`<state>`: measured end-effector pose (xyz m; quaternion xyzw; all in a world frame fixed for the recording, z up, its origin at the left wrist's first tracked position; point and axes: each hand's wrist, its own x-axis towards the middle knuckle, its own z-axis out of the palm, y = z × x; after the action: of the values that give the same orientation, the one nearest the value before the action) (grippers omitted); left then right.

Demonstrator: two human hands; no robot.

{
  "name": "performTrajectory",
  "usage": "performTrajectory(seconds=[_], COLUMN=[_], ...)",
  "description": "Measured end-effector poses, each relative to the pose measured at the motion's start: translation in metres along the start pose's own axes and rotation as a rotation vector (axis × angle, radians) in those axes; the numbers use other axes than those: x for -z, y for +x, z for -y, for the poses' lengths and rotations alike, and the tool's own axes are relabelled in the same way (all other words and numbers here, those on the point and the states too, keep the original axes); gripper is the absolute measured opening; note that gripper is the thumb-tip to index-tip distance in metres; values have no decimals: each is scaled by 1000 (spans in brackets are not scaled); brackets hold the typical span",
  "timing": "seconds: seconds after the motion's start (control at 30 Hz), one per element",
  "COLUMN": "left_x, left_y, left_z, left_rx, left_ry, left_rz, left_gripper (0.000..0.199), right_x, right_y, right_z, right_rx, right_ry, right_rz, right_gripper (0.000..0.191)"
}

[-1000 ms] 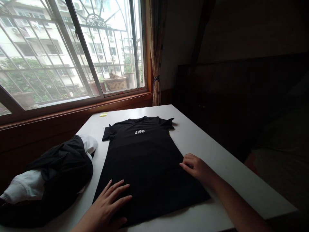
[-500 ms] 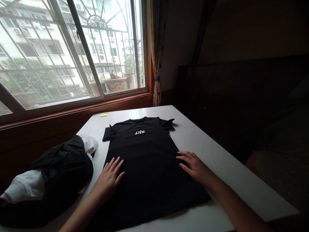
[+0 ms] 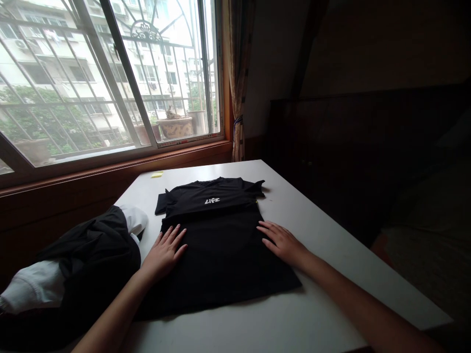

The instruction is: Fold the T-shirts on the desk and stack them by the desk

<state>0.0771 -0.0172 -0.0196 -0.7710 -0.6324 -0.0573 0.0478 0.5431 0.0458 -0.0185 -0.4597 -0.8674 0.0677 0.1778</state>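
A black T-shirt lies spread over the white table, its collar toward the window and white lettering on the chest. A crosswise fold or ridge runs just below the lettering. On the shirt's left edge my left hand rests flat, fingers spread. My right hand lies on the opposite edge, fingers stretched out and slightly apart. Neither hand grips the cloth.
A heap of black and white clothing sits at the table's left side. Near the far left corner is a yellow slip. A barred window and a tied curtain stand behind the table.
Both hands have slid forward toward the collar, pushing the shirt's lower part along. The hem has moved away from me, and a crosswise ridge has formed below the lettering.
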Motion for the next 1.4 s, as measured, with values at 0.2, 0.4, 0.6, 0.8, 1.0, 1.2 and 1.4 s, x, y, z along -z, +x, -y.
performTrajectory(seconds=[0.2, 0.4, 0.6, 0.8, 1.0, 1.2, 1.4], left_x=[7, 3, -2, 31, 77, 71, 62], left_y=[15, -1, -44, -86, -110, -110, -106], left_z=[10, 13, 8, -25, -98, -132, -135], left_rx=[32, -1, -53, -212, -373, -475, -504], left_ry=[6, 22, 5, -86, -276, -216, -207], left_rz=[60, 28, -39, -42, 79, -4, -143], left_gripper=[62, 60, 58, 49, 53, 24, 22], right_x=[-4, -2, 16, 32, 44, 35, 6], right_y=[29, 10, -41, -77, -90, -85, -85], right_z=[-2, 10, 28, 45, 91, 141, 162], right_rx=[4, 8, 3, 21, 179, 308, 316], right_ry=[-46, -42, 59, 153, 184, 203, 130], right_rz=[16, 38, 107, 91, 18, 118, 52], right_gripper=[50, 51, 52, 45, 23, 37, 40])
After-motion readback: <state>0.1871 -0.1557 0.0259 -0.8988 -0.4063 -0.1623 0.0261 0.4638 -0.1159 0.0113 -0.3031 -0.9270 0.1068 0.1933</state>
